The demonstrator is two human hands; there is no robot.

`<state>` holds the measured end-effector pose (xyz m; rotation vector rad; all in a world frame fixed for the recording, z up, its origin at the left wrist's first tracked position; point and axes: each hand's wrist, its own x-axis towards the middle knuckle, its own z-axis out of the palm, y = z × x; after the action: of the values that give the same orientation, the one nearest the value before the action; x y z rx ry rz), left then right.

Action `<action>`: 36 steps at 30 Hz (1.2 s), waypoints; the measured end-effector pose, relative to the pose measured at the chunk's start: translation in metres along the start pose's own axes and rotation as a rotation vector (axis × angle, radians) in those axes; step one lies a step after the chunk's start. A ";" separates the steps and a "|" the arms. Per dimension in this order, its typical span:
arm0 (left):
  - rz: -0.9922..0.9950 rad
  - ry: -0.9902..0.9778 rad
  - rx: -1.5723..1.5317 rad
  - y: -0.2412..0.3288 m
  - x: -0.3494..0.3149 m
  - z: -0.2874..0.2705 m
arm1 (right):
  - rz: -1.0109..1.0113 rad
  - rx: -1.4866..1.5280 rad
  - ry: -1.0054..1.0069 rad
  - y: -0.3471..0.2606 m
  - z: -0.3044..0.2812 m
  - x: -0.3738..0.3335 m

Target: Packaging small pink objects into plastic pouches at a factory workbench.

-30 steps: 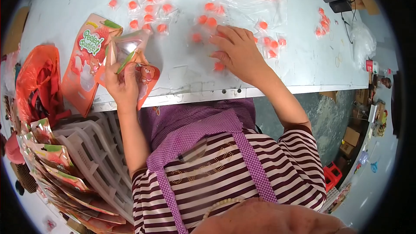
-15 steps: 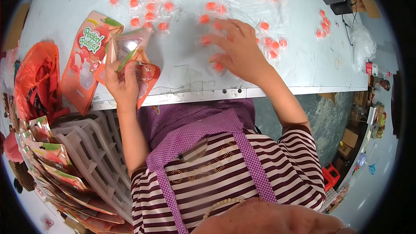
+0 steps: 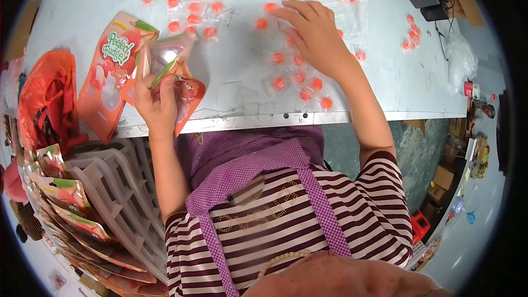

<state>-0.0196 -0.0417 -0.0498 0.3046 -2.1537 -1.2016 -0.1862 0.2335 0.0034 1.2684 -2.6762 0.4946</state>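
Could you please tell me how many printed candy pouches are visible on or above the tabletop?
2: one opened pouch in the left hand, and a second pouch lying to its left. Others may be hidden underneath.

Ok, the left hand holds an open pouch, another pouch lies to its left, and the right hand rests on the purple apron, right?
Not quite: the head view shows the right hand over the table, at the wrapped red pieces, not on the purple apron. The left hand does hold an open pouch, with another pouch to its left.
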 end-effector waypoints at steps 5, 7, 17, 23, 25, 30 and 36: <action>0.010 -0.005 0.000 -0.002 0.000 0.001 | -0.066 -0.123 -0.079 0.018 0.012 0.020; -0.005 -0.016 0.006 -0.002 -0.001 0.000 | 0.033 -0.053 -0.141 0.025 0.010 0.019; 0.010 -0.005 0.011 0.000 0.000 -0.001 | 0.026 0.027 -0.235 0.000 -0.015 -0.034; 0.009 -0.021 0.027 -0.006 0.000 -0.001 | 0.050 -0.001 -0.197 -0.036 0.000 -0.047; 0.016 -0.012 0.026 -0.004 0.000 -0.001 | 0.055 -0.030 -0.096 -0.039 0.009 -0.050; -0.048 -0.074 0.014 0.021 0.004 -0.003 | 0.015 -0.022 0.035 -0.035 0.023 -0.053; 0.353 -0.349 0.235 0.108 0.022 -0.014 | 0.035 0.020 0.104 -0.033 0.022 -0.059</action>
<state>-0.0161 -0.0020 0.0537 -0.2001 -2.5202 -0.8480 -0.1232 0.2490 -0.0245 1.1692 -2.6170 0.5763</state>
